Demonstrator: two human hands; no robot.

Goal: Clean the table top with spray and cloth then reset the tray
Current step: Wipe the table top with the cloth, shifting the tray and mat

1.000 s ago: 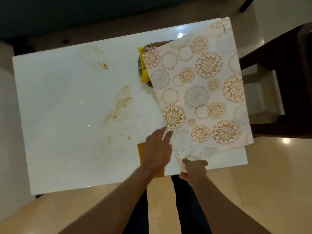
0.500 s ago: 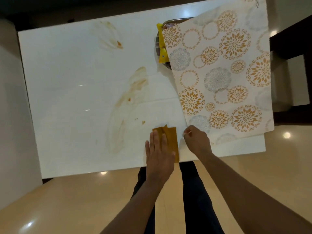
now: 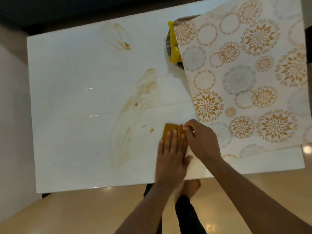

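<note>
The left hand [image 3: 170, 157] lies flat, palm down, with fingers extended and close together, pressing on the cloth [image 3: 172, 130]. The cloth is a folded mustard-yellow piece; only its far part shows beyond the fingertips, and it rests on the worktop [image 3: 76, 107] near the front edge, right of centre.

The right hand [image 3: 201, 141] sits just beside the left, touching the right edge of the cloth. Its fingers are curled and its fingertips are drawn together at the cloth's far right corner; whether they pinch the cloth or the mat edge cannot be told.

The patterned mat [image 3: 244, 81], cream with orange and grey floral circles, covers the right part of the worktop at a tilt. Its near left corner lies against the right hand, and its right side extends past the worktop edge.

At the mat's far left edge, the rim of a dark round tray [image 3: 168, 46] shows, mostly covered by the mat. A yellow packet [image 3: 173, 46] lies on the tray, partly under the mat.

The white, glossy worktop carries brown smears: one long stain [image 3: 133, 107] running from the centre toward the front edge, a smaller stain [image 3: 121, 43] near the far edge, and small crumbs [image 3: 151, 130] just left of the cloth.

Below the front edge, the tan floor [image 3: 84, 213], a dark trouser leg [image 3: 187, 215] and a bare foot [image 3: 192, 186] are visible.
</note>
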